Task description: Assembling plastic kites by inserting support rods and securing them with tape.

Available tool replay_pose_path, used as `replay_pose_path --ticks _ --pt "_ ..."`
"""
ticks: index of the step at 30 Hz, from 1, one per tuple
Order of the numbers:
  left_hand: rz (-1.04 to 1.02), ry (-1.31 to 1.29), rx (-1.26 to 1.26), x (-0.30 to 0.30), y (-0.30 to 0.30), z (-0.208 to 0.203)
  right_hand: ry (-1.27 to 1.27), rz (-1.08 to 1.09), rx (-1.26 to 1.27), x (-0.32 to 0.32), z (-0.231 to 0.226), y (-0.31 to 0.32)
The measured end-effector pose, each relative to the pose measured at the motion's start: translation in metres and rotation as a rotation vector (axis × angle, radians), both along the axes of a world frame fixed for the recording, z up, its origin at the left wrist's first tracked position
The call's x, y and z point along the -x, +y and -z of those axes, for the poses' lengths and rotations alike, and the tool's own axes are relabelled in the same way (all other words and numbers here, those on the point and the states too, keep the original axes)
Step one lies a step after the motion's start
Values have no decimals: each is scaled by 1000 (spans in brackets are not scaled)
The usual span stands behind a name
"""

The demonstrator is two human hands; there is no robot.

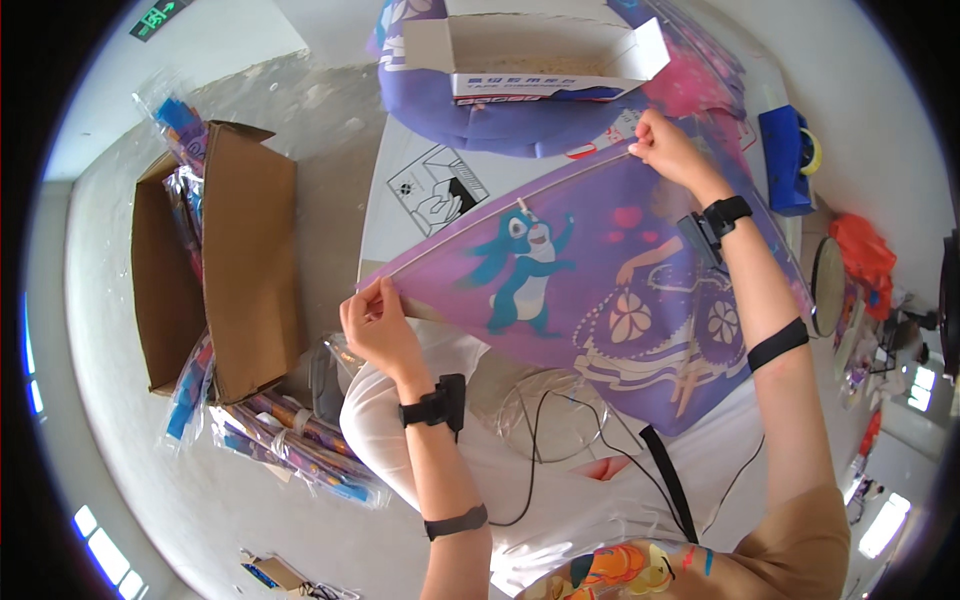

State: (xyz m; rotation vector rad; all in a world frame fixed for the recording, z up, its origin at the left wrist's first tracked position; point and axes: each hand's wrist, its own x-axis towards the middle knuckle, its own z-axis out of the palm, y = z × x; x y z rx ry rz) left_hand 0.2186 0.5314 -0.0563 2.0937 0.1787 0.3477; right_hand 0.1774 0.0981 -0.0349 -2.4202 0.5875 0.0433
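Note:
A purple kite (600, 240) printed with a blue rabbit and a dress is spread across my lap and the near part of the table. A thin pale rod runs along its upper left edge. At the kite's left corner, my left hand (378, 330) pinches the edge between thumb and fingers. My right hand (668, 152) is closed on the same edge farther up and to the right, near the rod's other end. Between both hands the edge is stretched nearly straight. The kite's far right part is partly hidden by my right forearm.
An open white carton (550, 85) stands on more purple kite fabric (450, 120) at the table's far side. To the right sits a blue tape dispenser (785, 165). On the left, a brown cardboard box (250, 270) holds plastic-wrapped rolls; several wrapped rolls (295, 450) lie beside it.

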Motion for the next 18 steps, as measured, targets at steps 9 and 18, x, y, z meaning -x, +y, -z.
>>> replay_pose_path --ticks 9,18 --pt "-38 51 56 0 -3 -6 49 8 14 -3 6 -4" --pt "-39 70 98 -4 -1 1 75 84 92 -9 -4 8"
